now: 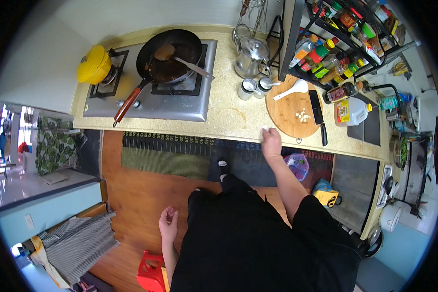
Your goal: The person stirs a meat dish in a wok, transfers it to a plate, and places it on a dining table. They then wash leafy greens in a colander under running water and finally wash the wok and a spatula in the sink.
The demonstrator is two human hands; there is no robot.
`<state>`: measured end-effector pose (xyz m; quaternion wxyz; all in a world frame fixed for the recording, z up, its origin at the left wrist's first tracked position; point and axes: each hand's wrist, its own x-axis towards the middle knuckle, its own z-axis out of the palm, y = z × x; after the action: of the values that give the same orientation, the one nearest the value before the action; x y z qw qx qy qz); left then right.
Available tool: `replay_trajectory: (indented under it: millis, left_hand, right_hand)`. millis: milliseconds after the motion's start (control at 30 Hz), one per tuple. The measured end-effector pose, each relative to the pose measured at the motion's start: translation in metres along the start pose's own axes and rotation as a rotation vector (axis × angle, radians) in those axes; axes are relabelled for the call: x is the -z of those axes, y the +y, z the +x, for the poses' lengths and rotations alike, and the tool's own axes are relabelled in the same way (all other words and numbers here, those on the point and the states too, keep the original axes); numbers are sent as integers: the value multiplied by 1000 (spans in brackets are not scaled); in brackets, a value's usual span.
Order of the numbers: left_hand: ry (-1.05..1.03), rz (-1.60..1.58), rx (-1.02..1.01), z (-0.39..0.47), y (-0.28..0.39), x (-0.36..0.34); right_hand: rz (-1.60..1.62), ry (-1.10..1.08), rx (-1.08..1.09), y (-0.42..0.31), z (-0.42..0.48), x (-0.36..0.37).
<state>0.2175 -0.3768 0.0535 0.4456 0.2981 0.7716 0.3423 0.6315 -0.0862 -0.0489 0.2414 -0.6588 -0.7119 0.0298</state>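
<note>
My right hand (272,143) is at the front edge of the counter, left of a round wooden cutting board (284,115). A small white bit (265,127) shows at its fingertips; whether it is gripped is unclear. On the board lie chopped white pieces (303,116), a white spoon (295,88) and a black-handled cleaver (316,109). My left hand (169,222) hangs low over the wooden floor, fingers loosely curled, with nothing visible in it. A black wok (149,71) with a metal ladle (166,53) in it sits on the gas stove (175,109).
Two small jars with spoons (246,91) and a metal kettle (253,54) stand beside the board. A yellow pot (95,65) occupies the left burner. Sauce bottles (317,54) fill a rack at right, near a plastic jug (345,112). Below are a purple bin (297,168) and a red stool (149,272).
</note>
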Motion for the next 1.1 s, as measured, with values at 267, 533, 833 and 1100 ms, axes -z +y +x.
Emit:
replay_trajectory:
  millis: [267, 533, 833, 1100]
  left_hand:
    - [-207, 44, 3, 92, 9, 57]
    - [-426, 442, -173, 222, 107, 137]
    - [-449, 489, -217, 289, 125, 185]
    - [-443, 334, -230, 322, 105, 196]
  right_hand:
    - [9, 248, -267, -52, 57, -59]
    - [159, 85, -185, -141, 104, -99]
    - [-175, 81, -138, -140, 74, -115]
    - [-264, -28, -565, -125, 62, -72]
